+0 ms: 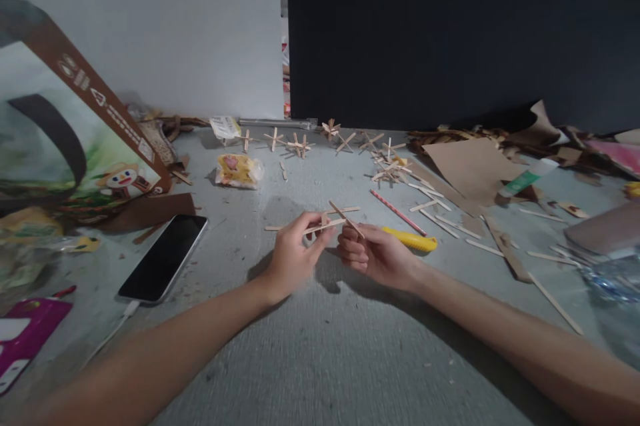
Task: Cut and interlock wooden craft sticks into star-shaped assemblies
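Note:
My left hand pinches a light wooden craft stick between thumb and fingers, with another piece of stick crossing it close by. Closed around a darker, slanting craft stick is my right hand, just right of the left one. The two hands are close together over the table, and the tips of the sticks nearly meet; whether they touch I cannot tell. Behind the hands lies a loose stick, and one more stick pokes out left of my left hand. A yellow utility knife rests beyond my right wrist.
Several crossed-stick pieces line the back of the table. Loose sticks, a red striped pencil, cardboard and a glue stick lie right. A phone, yellow packet and printed bag are left.

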A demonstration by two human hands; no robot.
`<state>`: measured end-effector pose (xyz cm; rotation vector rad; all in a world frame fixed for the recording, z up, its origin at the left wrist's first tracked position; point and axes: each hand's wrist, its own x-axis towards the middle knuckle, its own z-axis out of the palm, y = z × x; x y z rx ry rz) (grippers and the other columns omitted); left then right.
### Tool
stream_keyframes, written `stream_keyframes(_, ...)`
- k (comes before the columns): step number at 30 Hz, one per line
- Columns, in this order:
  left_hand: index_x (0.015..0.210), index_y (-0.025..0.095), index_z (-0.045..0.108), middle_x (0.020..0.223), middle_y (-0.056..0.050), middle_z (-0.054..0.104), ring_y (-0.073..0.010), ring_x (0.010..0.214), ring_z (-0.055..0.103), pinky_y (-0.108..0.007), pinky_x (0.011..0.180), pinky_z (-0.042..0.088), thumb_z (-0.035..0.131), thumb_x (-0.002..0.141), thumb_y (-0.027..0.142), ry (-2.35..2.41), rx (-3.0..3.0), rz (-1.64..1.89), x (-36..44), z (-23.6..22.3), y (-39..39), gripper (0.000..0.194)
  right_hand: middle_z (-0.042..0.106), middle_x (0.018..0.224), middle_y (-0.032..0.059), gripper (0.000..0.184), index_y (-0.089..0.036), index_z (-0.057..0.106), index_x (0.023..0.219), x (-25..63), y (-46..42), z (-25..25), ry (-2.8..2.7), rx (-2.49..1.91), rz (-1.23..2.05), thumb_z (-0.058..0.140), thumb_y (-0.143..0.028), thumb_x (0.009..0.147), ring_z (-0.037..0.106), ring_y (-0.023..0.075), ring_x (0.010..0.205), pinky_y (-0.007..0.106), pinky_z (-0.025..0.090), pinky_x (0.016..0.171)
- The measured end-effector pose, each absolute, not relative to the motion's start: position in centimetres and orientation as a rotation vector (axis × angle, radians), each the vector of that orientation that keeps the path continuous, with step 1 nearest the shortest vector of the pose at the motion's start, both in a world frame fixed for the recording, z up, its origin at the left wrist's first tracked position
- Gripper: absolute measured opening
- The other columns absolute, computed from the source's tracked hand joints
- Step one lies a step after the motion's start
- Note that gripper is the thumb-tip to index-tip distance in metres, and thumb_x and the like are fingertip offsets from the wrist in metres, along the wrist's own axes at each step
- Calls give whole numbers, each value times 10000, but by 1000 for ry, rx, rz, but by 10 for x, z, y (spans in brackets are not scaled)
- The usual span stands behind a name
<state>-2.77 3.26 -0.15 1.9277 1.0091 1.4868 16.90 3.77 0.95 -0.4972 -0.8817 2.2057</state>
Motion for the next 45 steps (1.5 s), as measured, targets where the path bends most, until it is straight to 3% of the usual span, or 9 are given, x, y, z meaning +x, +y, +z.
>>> stream_keyframes(7,995,216,720,955,-55,779,-195,902,756,-317,854,592,698,1009,306,1071,1976,1532,-30,-6,35,94,332,637,-68,351,-203,507,764,167,35,8,-884,-492,2224,766,-347,953,232,102,567,203,303,515)
stream_keyframes(17,998,223,726,951,-44,745,-185,916,735,-317,842,590,700,1012,265,1081,2073,1627,-29,-3,33,51,359,628,-75,453,-220,442,749,162,31,7,-966,-458,2224,746,-458,986,229,98,551,213,303,529)
stream_keyframes(23,996,231,751,927,-32,728,-174,890,719,-309,821,603,701,1005,236,1036,2088,1629,-29,3,31,51,375,620,-76,433,-217,455,757,162,32,8,-991,-433,2249,756,-430,984,254,93,548,218,287,532)
stream_keyframes(29,969,246,765,868,-20,722,-177,852,703,-298,774,587,721,990,240,1063,2096,1632,-31,2,34,49,342,611,-87,488,-208,469,732,170,42,13,-1027,-511,2258,836,-473,914,287,81,541,224,266,524)
stream_keyframes(32,969,247,768,897,-24,732,-184,867,712,-315,801,573,729,992,269,1112,2080,1640,-31,-1,34,50,448,638,-66,471,-202,540,762,167,45,13,-1112,-587,2042,868,-523,869,368,89,556,235,322,544)
stream_keyframes(38,970,244,774,902,-33,736,-202,881,709,-353,856,551,720,1007,346,1144,2064,1625,-32,-1,34,121,640,698,-26,394,-227,713,882,169,53,0,-1319,-827,1263,843,-598,854,551,129,645,267,474,654)
stream_keyframes(41,976,239,779,905,-36,727,-202,895,705,-335,840,544,716,1009,365,1144,2026,1594,-33,0,33,145,783,923,43,368,-247,805,988,173,55,-4,-1427,-880,1113,855,-577,835,678,175,795,313,558,735)
stream_keyframes(45,969,241,783,904,-31,721,-201,902,703,-328,844,544,725,1001,365,1131,2008,1567,-33,1,33,141,834,1073,67,311,-290,859,1029,176,53,-4,-1470,-903,1071,860,-536,839,750,212,926,343,605,791)
